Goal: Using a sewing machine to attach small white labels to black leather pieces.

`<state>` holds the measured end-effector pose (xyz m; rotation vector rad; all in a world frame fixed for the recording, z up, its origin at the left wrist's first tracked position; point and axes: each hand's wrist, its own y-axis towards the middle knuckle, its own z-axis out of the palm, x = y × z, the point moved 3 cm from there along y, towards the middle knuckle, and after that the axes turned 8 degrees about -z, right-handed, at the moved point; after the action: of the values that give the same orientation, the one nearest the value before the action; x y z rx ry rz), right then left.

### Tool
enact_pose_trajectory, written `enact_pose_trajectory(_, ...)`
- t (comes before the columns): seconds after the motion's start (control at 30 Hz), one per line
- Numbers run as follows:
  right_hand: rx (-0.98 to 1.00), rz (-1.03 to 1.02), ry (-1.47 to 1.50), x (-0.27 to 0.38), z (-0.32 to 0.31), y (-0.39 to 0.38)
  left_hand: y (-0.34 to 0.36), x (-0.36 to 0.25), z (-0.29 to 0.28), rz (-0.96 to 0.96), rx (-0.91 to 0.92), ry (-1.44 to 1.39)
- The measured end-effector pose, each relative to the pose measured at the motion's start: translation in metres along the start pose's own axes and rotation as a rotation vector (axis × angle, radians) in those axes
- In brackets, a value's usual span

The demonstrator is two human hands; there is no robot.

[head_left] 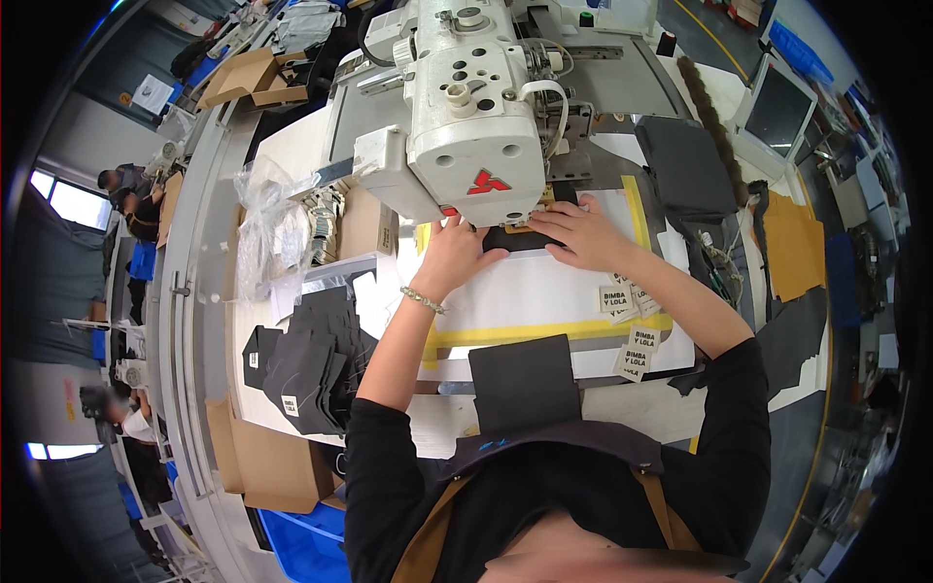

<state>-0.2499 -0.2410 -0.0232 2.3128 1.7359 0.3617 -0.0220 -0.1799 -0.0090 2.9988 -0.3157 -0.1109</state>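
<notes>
A white industrial sewing machine stands ahead of me, its head over the work area. Under its front lies a dark fabric piece, partly covered by my hands and the machine. My left hand rests flat at its left end, thumb stretched toward the middle. From the right, my right hand lies on the other end with fingers extended toward the needle area. What is beneath the fingertips there is hidden. Below the hands spreads a white sheet edged with yellow tape.
Loose pale fabric labels lie right of the sheet. Stacked dark fabric pieces sit at left, near a carton and clear plastic bag. One dark panel lies before me. More dark panels and a monitor are right.
</notes>
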Motion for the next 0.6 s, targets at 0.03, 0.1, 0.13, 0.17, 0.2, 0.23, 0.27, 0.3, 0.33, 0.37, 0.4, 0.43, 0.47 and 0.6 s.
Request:
enact_pose_trajectory(0.03, 0.017, -0.005, 0.004, 0.0, 0.0, -0.004, 0.001, 0.0, 0.0, -0.003, -0.003, -0.003)
enact_pose_trajectory(0.1, 0.038, -0.013, 0.01, 0.001, -0.002, -0.008, 0.001, 0.0, -0.002, -0.002, -0.004, 0.011)
enact_pose_trajectory(0.13, 0.042, -0.009, 0.036, 0.001, -0.005, -0.01, 0.0, 0.0, 0.0, -0.007, -0.005, 0.008)
enact_pose_trajectory(0.17, 0.043, -0.006, 0.063, 0.001, -0.008, -0.009, -0.001, 0.001, -0.001, 0.009, -0.043, 0.007)
enact_pose_trajectory(0.2, 0.044, -0.013, 0.064, 0.0, -0.01, -0.01, -0.002, 0.001, -0.002, 0.022, -0.081, 0.006)
enact_pose_trajectory(0.23, 0.048, -0.041, 0.071, -0.001, -0.011, -0.011, -0.003, 0.001, -0.002, 0.014, -0.082, 0.007)
enact_pose_trajectory(0.27, 0.051, -0.068, 0.077, -0.002, -0.012, -0.01, -0.002, 0.0, -0.002, -0.004, -0.046, 0.003)
enact_pose_trajectory(0.3, 0.053, -0.077, 0.079, -0.001, -0.012, -0.008, -0.003, 0.001, -0.002, -0.024, -0.011, -0.002)
enact_pose_trajectory(0.33, 0.069, -0.075, 0.098, 0.002, -0.013, -0.006, -0.005, 0.002, -0.005, -0.035, -0.012, -0.001)
enact_pose_trajectory(0.37, 0.086, -0.077, 0.118, 0.006, -0.012, -0.005, -0.008, 0.004, -0.007, -0.065, 0.027, -0.027)
enact_pose_trajectory(0.4, 0.089, -0.094, 0.122, 0.01, -0.01, -0.003, -0.011, 0.007, -0.007, -0.095, 0.065, -0.055)
enact_pose_trajectory(0.43, 0.086, -0.085, 0.141, 0.015, -0.008, -0.001, -0.015, 0.009, -0.007, -0.113, 0.063, -0.055)
enact_pose_trajectory(0.47, 0.083, -0.076, 0.16, 0.019, -0.006, 0.001, -0.021, 0.01, -0.009, -0.076, -0.023, -0.048)
enact_pose_trajectory(0.6, 0.048, -0.082, 0.174, 0.031, -0.005, 0.011, -0.033, 0.013, -0.017, -0.072, -0.161, -0.054)
